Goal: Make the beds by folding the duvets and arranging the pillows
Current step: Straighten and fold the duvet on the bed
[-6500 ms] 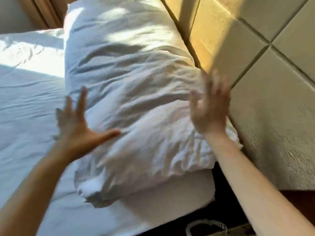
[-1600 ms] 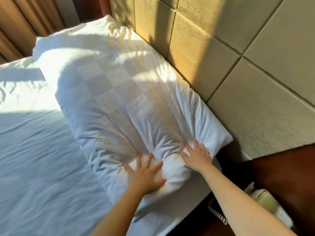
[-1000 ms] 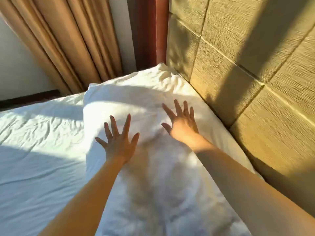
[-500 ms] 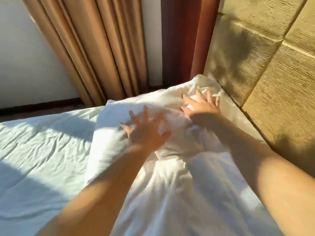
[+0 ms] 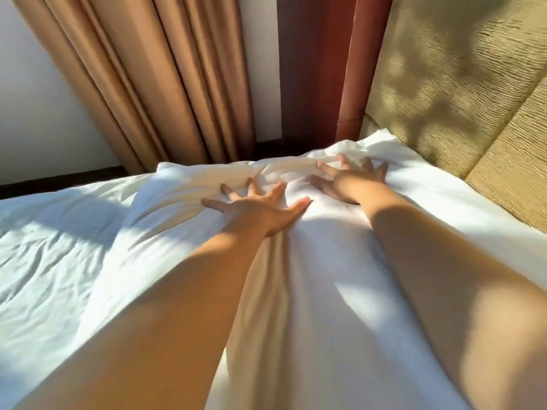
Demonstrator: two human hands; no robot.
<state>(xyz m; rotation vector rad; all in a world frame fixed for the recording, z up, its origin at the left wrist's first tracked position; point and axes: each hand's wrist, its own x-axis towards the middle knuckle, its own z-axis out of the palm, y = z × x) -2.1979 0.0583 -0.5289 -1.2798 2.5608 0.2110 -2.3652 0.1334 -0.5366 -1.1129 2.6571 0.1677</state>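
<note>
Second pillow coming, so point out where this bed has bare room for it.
Bare room: the sheet, bordered by the pillow on its right and the bed's far edge below the curtain. Crowded: the strip along the headboard, filled by the pillow, with the left hand and right hand pressing its far end flat.

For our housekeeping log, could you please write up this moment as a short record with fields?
bedding: a soft white fabric pillow lies along the beige textured padded headboard, on the wrinkled white bed sheet
left hand: fingers spread, pressing flat on the pillow
right hand: fingers spread, pressing the pillow's far end, nearer the headboard
background: tan pleated curtains, reddish-brown wooden post
light: sun and shadow patches across the bedding
</note>
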